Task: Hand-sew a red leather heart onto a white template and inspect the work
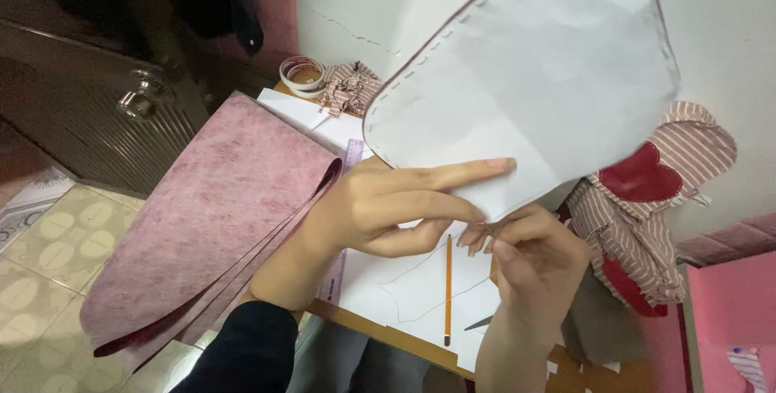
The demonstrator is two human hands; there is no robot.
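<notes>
left hand (380, 207): up in front of the camera, index finger stretched out flat along the bottom of the white fabric piece (525, 78), the other fingers curled in under that edge, so it's got a light hold on it
right hand (529, 259): just below and right of the left one, fingers bunched tight and pinching the lowest corner of the same piece
white fabric piece: rounded, kinda shield shaped, dark red edge with a row of dashes running along the rim. held up in the air over the tabletop (388, 330), tilted, covering most of the upper right
pink fabric (214, 215): mottled pink folded layers hanging off the left side of the tabletop, right beside the left wrist, can't tell if the arm touches it
pencil (448, 288): orange, lying on white paper pattern sheets (404, 280) under the hands
scissors (478, 323): only a dark tip shows near the pencil
striped fabric (638, 223): red and white stripes with red heart patches, piled at the right
tape roll (302, 73): far corner, next to more striped cloth
ruler (354, 150): pale purple, mostly hidden behind the left hand
</notes>
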